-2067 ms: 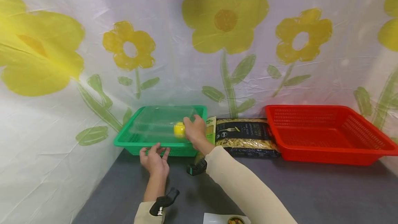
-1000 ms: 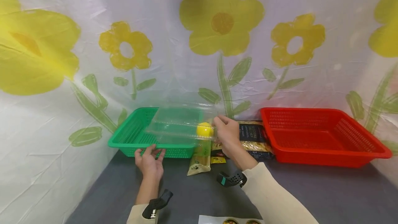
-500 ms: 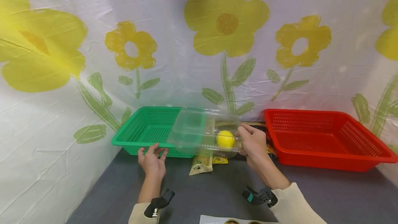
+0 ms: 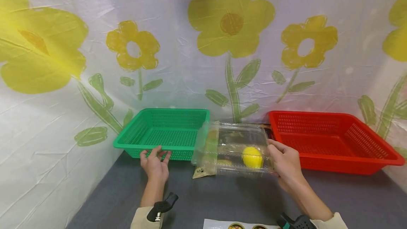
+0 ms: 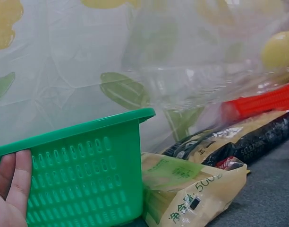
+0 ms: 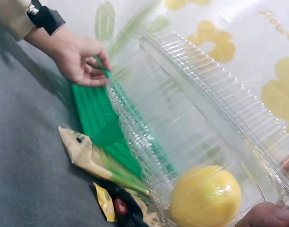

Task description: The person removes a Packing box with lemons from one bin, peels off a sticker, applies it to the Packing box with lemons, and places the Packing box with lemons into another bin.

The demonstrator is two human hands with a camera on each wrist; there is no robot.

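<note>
My right hand (image 4: pixel 286 162) pinches the right end of a clear plastic clamshell box (image 4: pixel 232 137), held up between the two baskets. Inside it, near that hand, lies a lemon (image 4: pixel 252 157); the thumb (image 6: pixel 269 215) shows close to it in the right wrist view. Toward the left, my left hand (image 4: pixel 155 165) grips the front rim of a green plastic basket (image 4: pixel 127 145). Its fingers (image 5: pixel 19 177) lie against the slotted wall below the rim. Nothing lies in the visible part of the green basket.
A red basket (image 4: pixel 343 158) stands at the right. Behind and under the box are a beige 500 g bag (image 5: pixel 196 189) and a black pasta bag (image 5: pixel 258 142). A small yellow packet (image 6: pixel 104 203) lies beside them. A printed sheet (image 4: pixel 219 224) sits at the front edge.
My right hand has lifted the clamshell box with the lemon out of the green basket and carried it right, lately also lower and nearer. My left hand has stayed at the basket's rim.
</note>
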